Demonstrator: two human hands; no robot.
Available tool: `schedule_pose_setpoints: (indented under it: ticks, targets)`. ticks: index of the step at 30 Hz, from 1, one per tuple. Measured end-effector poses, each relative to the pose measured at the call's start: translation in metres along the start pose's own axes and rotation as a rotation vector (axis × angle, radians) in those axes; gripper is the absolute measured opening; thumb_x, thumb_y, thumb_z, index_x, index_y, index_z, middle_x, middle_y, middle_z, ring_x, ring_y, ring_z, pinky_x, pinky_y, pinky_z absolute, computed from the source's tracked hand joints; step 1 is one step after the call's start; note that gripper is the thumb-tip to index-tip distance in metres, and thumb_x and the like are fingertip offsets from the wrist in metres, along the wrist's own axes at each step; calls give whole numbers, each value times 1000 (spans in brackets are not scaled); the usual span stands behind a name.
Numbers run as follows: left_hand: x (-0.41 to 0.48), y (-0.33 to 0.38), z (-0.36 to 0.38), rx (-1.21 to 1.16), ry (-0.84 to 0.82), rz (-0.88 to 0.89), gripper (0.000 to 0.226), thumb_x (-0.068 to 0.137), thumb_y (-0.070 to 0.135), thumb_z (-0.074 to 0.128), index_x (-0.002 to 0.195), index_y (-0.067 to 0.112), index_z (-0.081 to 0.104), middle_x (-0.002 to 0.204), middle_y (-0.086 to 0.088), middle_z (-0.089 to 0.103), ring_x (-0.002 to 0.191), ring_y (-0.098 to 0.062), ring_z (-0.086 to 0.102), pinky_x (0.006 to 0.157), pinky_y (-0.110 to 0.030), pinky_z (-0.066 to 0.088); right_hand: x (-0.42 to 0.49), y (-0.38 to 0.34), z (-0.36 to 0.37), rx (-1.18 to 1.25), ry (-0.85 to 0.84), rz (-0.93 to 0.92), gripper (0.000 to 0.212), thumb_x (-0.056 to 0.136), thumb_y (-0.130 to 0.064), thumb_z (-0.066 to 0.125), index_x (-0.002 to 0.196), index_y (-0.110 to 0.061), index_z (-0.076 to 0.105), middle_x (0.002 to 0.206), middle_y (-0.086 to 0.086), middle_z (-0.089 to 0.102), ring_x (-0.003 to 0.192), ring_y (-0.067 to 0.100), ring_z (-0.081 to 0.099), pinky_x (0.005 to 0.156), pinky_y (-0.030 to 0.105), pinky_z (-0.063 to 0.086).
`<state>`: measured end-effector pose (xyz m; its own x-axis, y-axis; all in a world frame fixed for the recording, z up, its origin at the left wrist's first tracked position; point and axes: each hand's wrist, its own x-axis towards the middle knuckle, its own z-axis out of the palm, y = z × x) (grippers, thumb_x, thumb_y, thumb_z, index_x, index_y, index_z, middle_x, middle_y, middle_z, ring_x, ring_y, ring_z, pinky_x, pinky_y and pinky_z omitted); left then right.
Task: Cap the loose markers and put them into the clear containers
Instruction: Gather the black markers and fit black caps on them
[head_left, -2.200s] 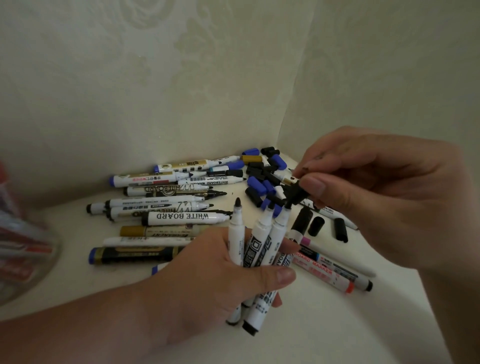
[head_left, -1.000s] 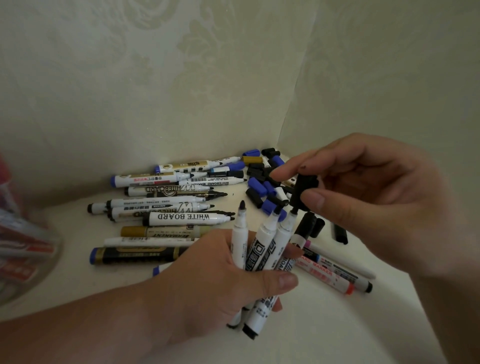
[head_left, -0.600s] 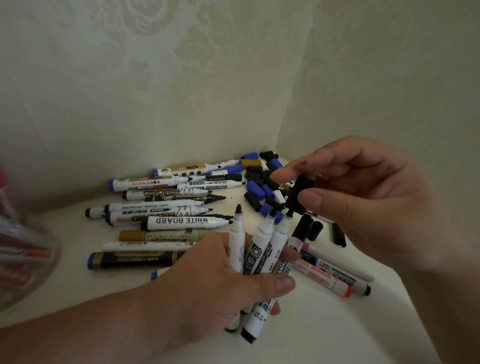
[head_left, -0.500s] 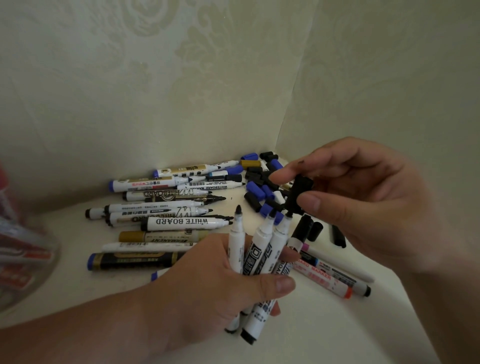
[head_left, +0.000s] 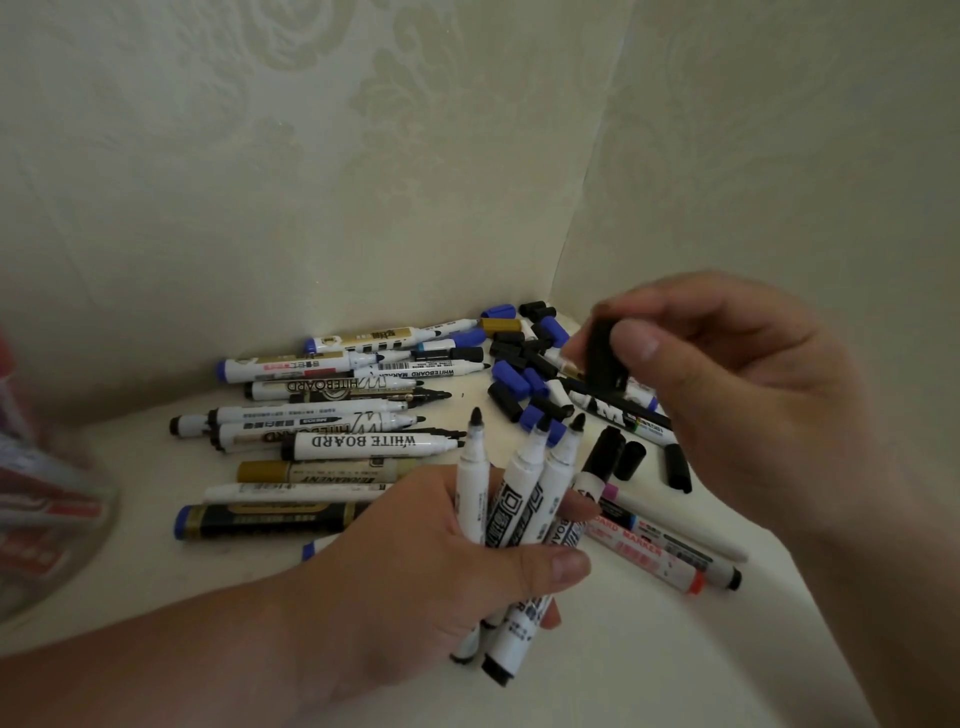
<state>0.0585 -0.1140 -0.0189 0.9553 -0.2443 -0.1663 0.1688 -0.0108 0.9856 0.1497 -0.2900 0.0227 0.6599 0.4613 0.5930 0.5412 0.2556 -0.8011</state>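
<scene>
Left hand (head_left: 415, 571): we grip a bundle (head_left: 519, 493) of uncapped markers, tips up, just in front of the pile (head_left: 363, 441); right hand (head_left: 753, 415): we pinch a black cap (head_left: 600, 364) right of the pile, above the bundle | loose caps (head_left: 506, 374): at the pile's right end | container (head_left: 47, 509): blurred, left of the pile

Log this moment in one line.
left hand: grips uncapped markers | right hand: pinches black cap above them | capped: not yet
</scene>
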Motion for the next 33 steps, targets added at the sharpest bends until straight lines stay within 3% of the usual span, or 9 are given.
schedule_pose_setpoints:
  ticks: [5, 10, 14, 17, 20, 23, 27, 30, 33]
  targets:
    - [2, -2, 0, 5, -11, 2, 25, 74, 27, 79, 92, 44, 77, 80, 4, 78, 77, -15, 76, 71, -25, 60, 4, -10, -6, -10, 184, 38, 26, 83, -17, 75, 104, -15, 59, 85, 15, 69, 67, 32, 71, 52, 30, 51]
    - [2, -3, 0, -6, -14, 7, 27, 67, 31, 78, 91, 43, 77, 80, 5, 78, 75, -15, 76, 68, -23, 59, 4, -10, -16, -40, 27, 89, 18, 75, -35, 82, 90, -25, 80, 79, 6, 73, 59, 15, 59, 54, 23, 44]
    - [1, -2, 0, -14, -8, 17, 27, 66, 32, 78, 91, 43, 77, 78, 5, 78, 75, -15, 76, 68, -24, 59, 2, -10, -18, 32, -123, 184, 24, 83, -34, 76, 95, -13, 76, 63, 19, 51, 50, 13, 37, 48, 26, 28]
    - [1, -2, 1, -7, -7, 14, 26, 68, 30, 78, 91, 43, 77, 78, 4, 78, 74, -14, 76, 67, -23, 59, -1, -9, -12, 57, -146, 167, 24, 82, -26, 78, 94, -9, 66, 64, -3, 58, 47, 7, 43, 45, 20, 34]
    - [1, -2, 1, -3, -4, 12, 24, 73, 27, 79, 92, 41, 77, 77, 3, 77, 74, -15, 76, 67, -24, 59, -4, -8, -3, -53, -140, 76, 19, 83, -11, 75, 88, -2, 59, 66, -7, 65, 51, 2, 57, 50, 13, 44]
    - [2, -3, 1, -6, 1, 12, 25, 71, 28, 80, 92, 41, 77, 78, 2, 77, 75, -16, 76, 70, -28, 62, -6, -7, 4, -225, -133, -20, 17, 87, -11, 76, 86, 0, 62, 66, 0, 67, 52, 15, 60, 47, 24, 46]
    - [2, -3, 1, -7, 2, 14, 27, 67, 31, 79, 91, 43, 77, 80, 3, 78, 76, -17, 77, 72, -31, 63, -8, -7, 5, -441, -118, -89, 11, 84, -21, 77, 91, -14, 74, 65, 16, 62, 52, 37, 55, 46, 40, 43]
    - [1, -3, 1, -1, 0, 13, 23, 71, 28, 81, 89, 42, 78, 80, 3, 77, 77, -18, 77, 71, -30, 62, -12, -13, -4, -304, -224, 65, 19, 85, -20, 77, 102, -12, 75, 69, 17, 61, 58, 36, 52, 52, 37, 44]
    - [1, -2, 1, 4, -1, 11, 23, 75, 24, 80, 88, 43, 78, 80, 4, 78, 77, -17, 77, 69, -26, 61, -11, -14, -14, -213, -336, 164, 24, 88, -12, 70, 111, -5, 74, 84, 24, 60, 72, 46, 52, 62, 45, 46]
